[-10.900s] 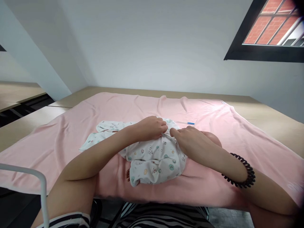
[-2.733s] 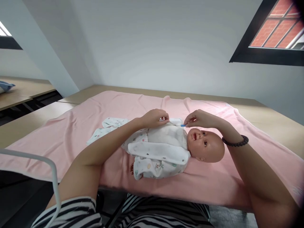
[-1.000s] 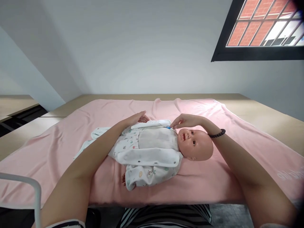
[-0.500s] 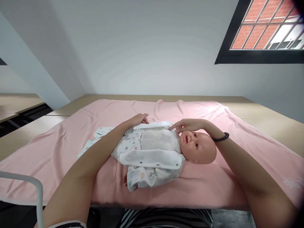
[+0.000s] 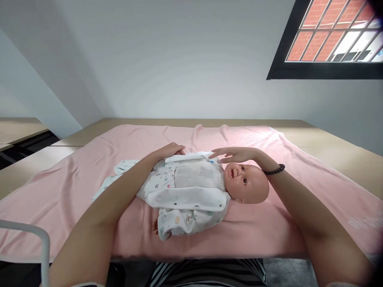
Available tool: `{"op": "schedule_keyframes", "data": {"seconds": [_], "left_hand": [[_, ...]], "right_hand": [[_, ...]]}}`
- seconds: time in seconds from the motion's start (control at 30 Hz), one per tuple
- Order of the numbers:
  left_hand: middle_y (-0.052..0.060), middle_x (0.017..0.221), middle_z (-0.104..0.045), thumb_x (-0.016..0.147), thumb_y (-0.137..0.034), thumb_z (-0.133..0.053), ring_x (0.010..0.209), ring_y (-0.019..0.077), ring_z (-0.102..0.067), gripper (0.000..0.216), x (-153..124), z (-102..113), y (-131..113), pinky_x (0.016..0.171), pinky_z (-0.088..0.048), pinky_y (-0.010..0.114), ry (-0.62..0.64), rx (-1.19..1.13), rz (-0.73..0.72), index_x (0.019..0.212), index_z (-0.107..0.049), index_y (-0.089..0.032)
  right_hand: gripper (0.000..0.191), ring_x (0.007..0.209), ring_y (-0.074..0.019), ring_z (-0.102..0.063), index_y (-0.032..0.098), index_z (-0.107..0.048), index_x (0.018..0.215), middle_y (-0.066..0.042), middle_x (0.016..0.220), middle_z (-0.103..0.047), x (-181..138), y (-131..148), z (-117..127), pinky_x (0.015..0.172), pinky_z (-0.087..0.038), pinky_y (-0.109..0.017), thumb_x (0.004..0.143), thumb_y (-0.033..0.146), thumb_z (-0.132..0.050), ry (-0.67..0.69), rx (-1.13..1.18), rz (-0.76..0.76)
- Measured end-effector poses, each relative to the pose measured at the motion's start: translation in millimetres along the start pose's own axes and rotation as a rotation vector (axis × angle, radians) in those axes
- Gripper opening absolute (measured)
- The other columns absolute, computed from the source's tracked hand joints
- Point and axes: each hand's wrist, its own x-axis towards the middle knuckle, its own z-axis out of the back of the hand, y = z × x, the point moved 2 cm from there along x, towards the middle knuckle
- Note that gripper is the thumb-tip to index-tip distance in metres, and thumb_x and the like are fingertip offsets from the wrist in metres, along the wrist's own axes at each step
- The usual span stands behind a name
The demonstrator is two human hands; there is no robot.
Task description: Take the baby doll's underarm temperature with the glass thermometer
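Observation:
A baby doll (image 5: pixel 247 183) lies on its back, head to the right, in a white printed jacket (image 5: pixel 188 198) spread open over its white chest. Its near sleeve (image 5: pixel 191 223) is on the arm, and a small doll hand shows at the cuff. At the jacket's far edge, my left hand (image 5: pixel 172 150) has its fingers bent down; what they hold is hidden behind the cloth. Over the doll's far shoulder, by the collar, is my right hand (image 5: pixel 235 154), its fingers stretched out and apart. A small blue spot shows beneath those fingertips.
A pink blanket (image 5: pixel 257 231) covers much of the pale wooden table (image 5: pixel 329 139). Behind it rises a white wall, with a barred window (image 5: pixel 326 40) at upper right. A grey curved tube (image 5: pixel 44 247) stands at lower left.
My right hand's fingers have lifted and spread from the collar, uncovering the blue spot. My left hand stays at the jacket's far edge. The whole view has shifted slightly.

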Motion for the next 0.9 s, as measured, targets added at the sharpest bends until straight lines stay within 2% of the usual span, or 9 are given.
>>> {"op": "schedule_keyframes", "data": {"seconds": [0.13, 0.23, 0.33, 0.4, 0.53, 0.63, 0.7, 0.8, 0.9], "left_hand": [[0.003, 0.097, -0.077, 0.084, -0.051, -0.063, 0.091, 0.0243, -0.068, 0.031, -16, 8, -9, 0.078, -0.054, 0.03, 0.11, 0.054, -0.004, 0.085, -0.076, -0.023], [0.001, 0.115, -0.075, 0.087, -0.056, -0.059, 0.104, 0.0247, -0.067, 0.036, -25, 16, -10, 0.087, -0.054, 0.029, 0.246, 0.061, -0.013, 0.101, -0.076, -0.028], [0.001, 0.128, -0.071, 0.09, -0.061, -0.052, 0.113, 0.0253, -0.064, 0.046, -26, 23, -4, 0.092, -0.054, 0.03, 0.377, 0.058, 0.008, 0.116, -0.073, -0.029], [0.002, 0.131, -0.068, 0.092, -0.063, -0.051, 0.116, 0.0257, -0.062, 0.048, -21, 27, 3, 0.093, -0.053, 0.03, 0.401, 0.077, 0.001, 0.119, -0.071, -0.029], [0.003, 0.13, -0.065, 0.09, -0.058, -0.059, 0.115, 0.0242, -0.06, 0.042, -9, 32, 14, 0.093, -0.052, 0.03, 0.432, 0.14, -0.108, 0.117, -0.065, -0.026], [0.004, 0.128, -0.065, 0.09, -0.057, -0.063, 0.113, 0.0232, -0.061, 0.041, -5, 36, 21, 0.094, -0.052, 0.031, 0.5, 0.141, -0.17, 0.117, -0.061, -0.027], [0.005, 0.138, -0.061, 0.089, -0.059, -0.064, 0.124, 0.0243, -0.057, 0.04, -5, 38, 24, 0.101, -0.049, 0.034, 0.535, 0.132, -0.212, 0.114, -0.062, -0.027], [0.008, 0.153, -0.052, 0.087, -0.07, -0.063, 0.142, 0.0294, -0.043, 0.048, -3, 39, 29, 0.111, -0.042, 0.041, 0.573, 0.088, -0.272, 0.099, -0.065, -0.023], [0.008, 0.154, -0.053, 0.08, -0.085, -0.055, 0.147, 0.0348, -0.037, 0.065, 1, 40, 33, 0.114, -0.04, 0.044, 0.628, 0.09, -0.307, 0.081, -0.069, -0.021]], "right_hand": [[0.048, 0.146, -0.0259, -0.041, 0.033, -0.057, 0.148, -0.001, 0.158, -0.048, -6, 4, 6, 0.117, -0.036, -0.041, 0.102, 0.046, -0.056, -0.025, 0.057, 0.044], [0.045, 0.145, -0.0251, -0.043, 0.03, -0.061, 0.143, -0.003, 0.155, -0.051, -12, 10, 10, 0.118, -0.036, -0.04, 0.1, 0.044, -0.059, -0.07, 0.106, 0.104], [0.043, 0.139, -0.0243, -0.049, 0.029, -0.063, 0.141, -0.004, 0.153, -0.053, -17, 20, 11, 0.114, -0.041, -0.039, 0.1, 0.042, -0.06, -0.05, 0.145, 0.155], [0.042, 0.131, -0.0235, -0.055, 0.028, -0.064, 0.14, -0.005, 0.15, -0.055, -19, 27, 11, 0.106, -0.047, -0.037, 0.1, 0.041, -0.06, -0.034, 0.157, 0.161], [0.041, 0.12, -0.0217, -0.061, 0.027, -0.065, 0.139, -0.008, 0.149, -0.055, -21, 41, 9, 0.093, -0.053, -0.033, 0.1, 0.04, -0.06, 0.003, 0.17, 0.184], [0.04, 0.124, -0.0222, -0.06, 0.027, -0.067, 0.138, -0.007, 0.149, -0.055, -22, 47, 7, 0.098, -0.052, -0.033, 0.1, 0.039, -0.061, 0.068, 0.171, 0.212], [0.039, 0.128, -0.0226, -0.058, 0.027, -0.068, 0.136, -0.006, 0.15, -0.055, -22, 49, 6, 0.104, -0.049, -0.033, 0.1, 0.039, -0.063, 0.112, 0.152, 0.2], [0.039, 0.132, -0.023, -0.056, 0.026, -0.069, 0.135, -0.005, 0.148, -0.057, -23, 51, 5, 0.109, -0.046, -0.033, 0.099, 0.039, -0.063, 0.162, 0.142, 0.191], [0.04, 0.13, -0.0235, -0.058, 0.023, -0.069, 0.134, -0.007, 0.143, -0.062, -22, 56, 1, 0.107, -0.048, -0.033, 0.099, 0.04, -0.064, 0.207, 0.142, 0.189]]}}
